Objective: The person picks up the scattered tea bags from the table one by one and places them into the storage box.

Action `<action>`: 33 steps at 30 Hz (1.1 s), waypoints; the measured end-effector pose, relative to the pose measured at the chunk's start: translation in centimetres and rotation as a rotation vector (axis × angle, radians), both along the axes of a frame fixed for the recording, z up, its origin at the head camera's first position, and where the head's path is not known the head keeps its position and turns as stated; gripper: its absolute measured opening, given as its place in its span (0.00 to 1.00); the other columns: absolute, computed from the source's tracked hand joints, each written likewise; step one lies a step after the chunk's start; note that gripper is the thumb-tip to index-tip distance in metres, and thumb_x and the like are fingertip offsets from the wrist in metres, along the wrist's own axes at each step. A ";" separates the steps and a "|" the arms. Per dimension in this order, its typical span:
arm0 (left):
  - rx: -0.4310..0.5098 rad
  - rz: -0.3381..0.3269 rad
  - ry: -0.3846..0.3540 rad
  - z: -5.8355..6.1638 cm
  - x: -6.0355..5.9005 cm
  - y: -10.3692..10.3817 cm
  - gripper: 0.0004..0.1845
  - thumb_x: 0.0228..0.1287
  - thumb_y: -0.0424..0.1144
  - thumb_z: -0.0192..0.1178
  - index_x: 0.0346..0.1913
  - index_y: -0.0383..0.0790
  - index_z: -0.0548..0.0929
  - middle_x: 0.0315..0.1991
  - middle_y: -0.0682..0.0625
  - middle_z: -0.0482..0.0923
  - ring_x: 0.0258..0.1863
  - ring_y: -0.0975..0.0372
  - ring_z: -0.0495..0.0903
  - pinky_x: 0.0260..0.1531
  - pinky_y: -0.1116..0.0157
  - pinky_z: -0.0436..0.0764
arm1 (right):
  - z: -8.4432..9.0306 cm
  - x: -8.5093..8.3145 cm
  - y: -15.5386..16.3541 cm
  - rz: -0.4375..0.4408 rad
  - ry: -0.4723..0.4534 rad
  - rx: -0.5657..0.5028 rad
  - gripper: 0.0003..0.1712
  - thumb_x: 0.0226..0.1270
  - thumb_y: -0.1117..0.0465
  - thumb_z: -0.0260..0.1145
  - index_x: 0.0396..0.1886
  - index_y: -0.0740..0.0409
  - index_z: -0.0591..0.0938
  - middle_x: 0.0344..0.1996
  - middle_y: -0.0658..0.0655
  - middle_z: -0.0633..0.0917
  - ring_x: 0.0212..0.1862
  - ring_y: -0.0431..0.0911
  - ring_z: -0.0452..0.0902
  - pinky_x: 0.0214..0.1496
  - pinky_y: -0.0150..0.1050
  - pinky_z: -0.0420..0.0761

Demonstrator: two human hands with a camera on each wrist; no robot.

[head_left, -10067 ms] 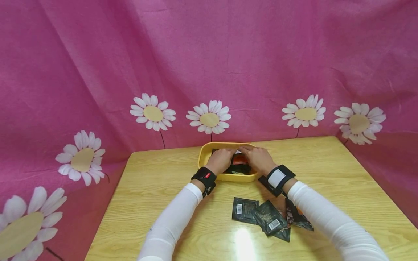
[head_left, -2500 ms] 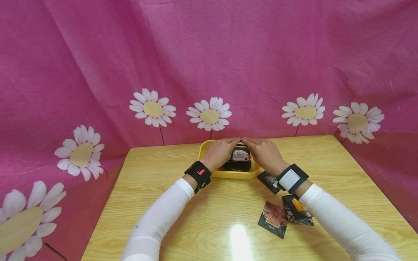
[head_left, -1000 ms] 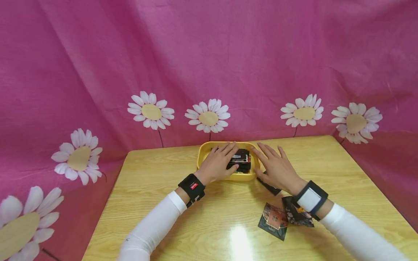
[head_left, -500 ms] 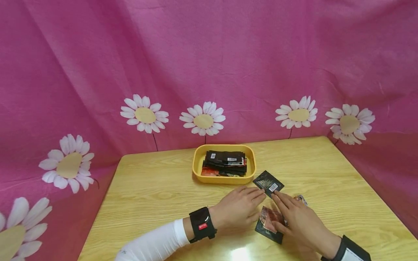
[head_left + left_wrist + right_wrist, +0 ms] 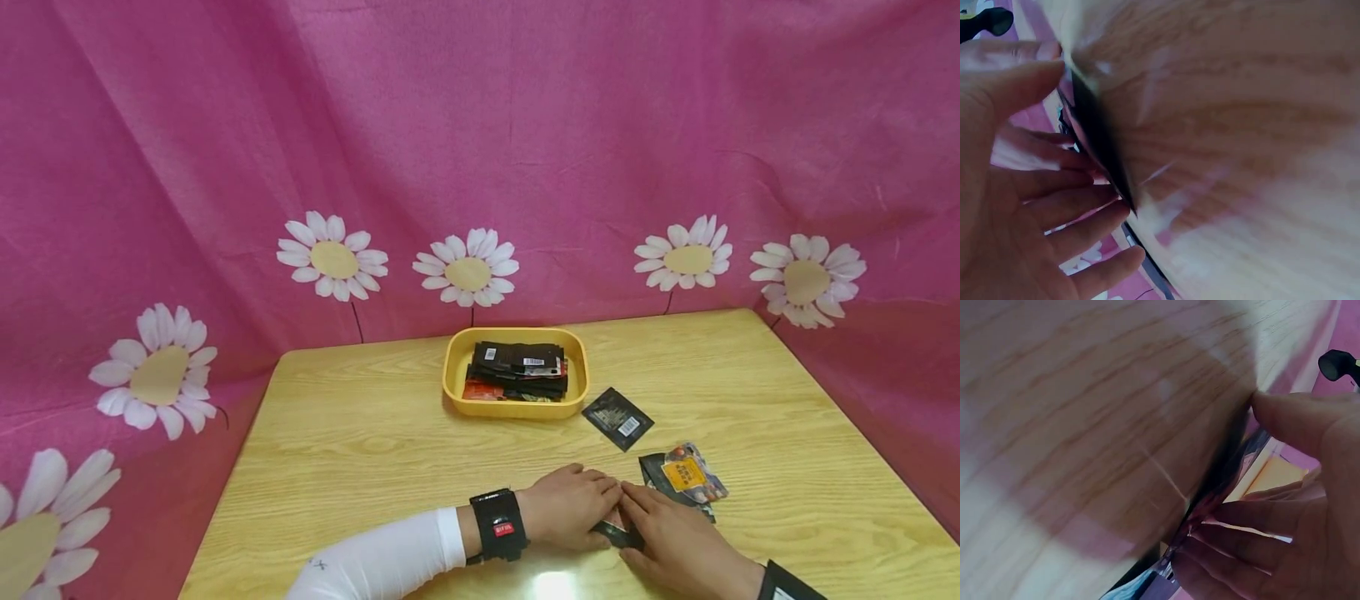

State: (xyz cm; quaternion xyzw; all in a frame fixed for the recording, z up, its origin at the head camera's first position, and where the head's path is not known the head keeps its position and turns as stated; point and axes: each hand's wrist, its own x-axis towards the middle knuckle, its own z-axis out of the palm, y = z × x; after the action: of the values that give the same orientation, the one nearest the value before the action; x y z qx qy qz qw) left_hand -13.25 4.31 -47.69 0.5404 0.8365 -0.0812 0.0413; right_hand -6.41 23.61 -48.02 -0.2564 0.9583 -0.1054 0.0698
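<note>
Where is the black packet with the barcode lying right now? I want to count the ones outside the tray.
In the head view the black barcode packet lies flat on the table, just right of the yellow tray, beyond both hands.

Wooden table [image 5: 360, 433]: tray [image 5: 453, 379], packets [image 5: 617, 419]

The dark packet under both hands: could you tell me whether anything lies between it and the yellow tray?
Nothing visible blocks it. Bare table lies between the dark packet and the yellow tray; one loose packet sits off to the right.
</note>
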 end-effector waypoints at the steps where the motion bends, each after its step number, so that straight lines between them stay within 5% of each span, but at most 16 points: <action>1: 0.001 0.004 0.005 -0.1 0.1 0.0 0.36 0.65 0.63 0.56 0.70 0.46 0.69 0.66 0.56 0.70 0.67 0.65 0.67 0.62 0.64 0.70 | 0.0 0.0 -0.2 0.006 0.013 0.002 0.38 0.62 0.48 0.68 0.64 0.70 0.74 0.63 0.66 0.75 0.62 0.59 0.73 0.56 0.56 0.76; 8: 0.055 0.068 0.028 -0.3 0.3 -0.3 0.23 0.69 0.51 0.54 0.63 0.46 0.76 0.61 0.57 0.75 0.61 0.66 0.73 0.54 0.67 0.75 | -0.1 -0.5 -0.8 0.017 0.106 -0.002 0.32 0.59 0.57 0.66 0.63 0.66 0.76 0.58 0.59 0.80 0.57 0.52 0.78 0.54 0.51 0.79; 16: 0.183 0.038 0.127 0.1 -0.3 -1.4 0.03 0.66 0.39 0.61 0.39 0.52 0.83 0.32 0.61 0.82 0.30 0.70 0.80 0.25 0.70 0.75 | 0.3 -1.4 -1.3 0.064 0.356 -0.017 0.17 0.59 0.65 0.68 0.50 0.59 0.83 0.36 0.51 0.88 0.35 0.45 0.84 0.33 0.41 0.82; 24: 0.243 0.071 0.275 3.6 -1.4 -3.5 0.05 0.70 0.40 0.59 0.39 0.51 0.84 0.29 0.61 0.81 0.24 0.70 0.78 0.18 0.71 0.70 | 3.5 -3.5 -2.9 0.093 0.550 -0.119 0.11 0.55 0.66 0.71 0.39 0.53 0.84 0.19 0.44 0.80 0.20 0.39 0.76 0.17 0.35 0.70; 29: 0.281 0.084 0.363 5.8 -2.6 -5.1 0.07 0.71 0.40 0.57 0.36 0.51 0.84 0.25 0.61 0.79 0.19 0.71 0.74 0.15 0.71 0.67 | 5.9 -5.7 -4.5 0.124 0.563 -0.127 0.06 0.55 0.65 0.69 0.32 0.51 0.82 0.17 0.42 0.76 0.19 0.37 0.72 0.17 0.36 0.70; 33: 0.315 0.132 0.426 7.0 -4.3 -6.6 0.06 0.70 0.39 0.58 0.38 0.50 0.85 0.26 0.59 0.80 0.20 0.69 0.76 0.16 0.70 0.71 | 7.1 -8.1 -6.0 0.141 0.568 -0.101 0.08 0.58 0.66 0.70 0.38 0.55 0.84 0.20 0.46 0.80 0.21 0.40 0.75 0.19 0.39 0.75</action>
State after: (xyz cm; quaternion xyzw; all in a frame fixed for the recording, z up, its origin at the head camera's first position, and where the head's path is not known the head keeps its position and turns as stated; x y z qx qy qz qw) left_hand -17.56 -2.30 -40.74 0.4553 0.8620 -0.0592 -0.2148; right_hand -14.52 17.65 -40.90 -0.3445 0.9128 -0.0717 -0.2070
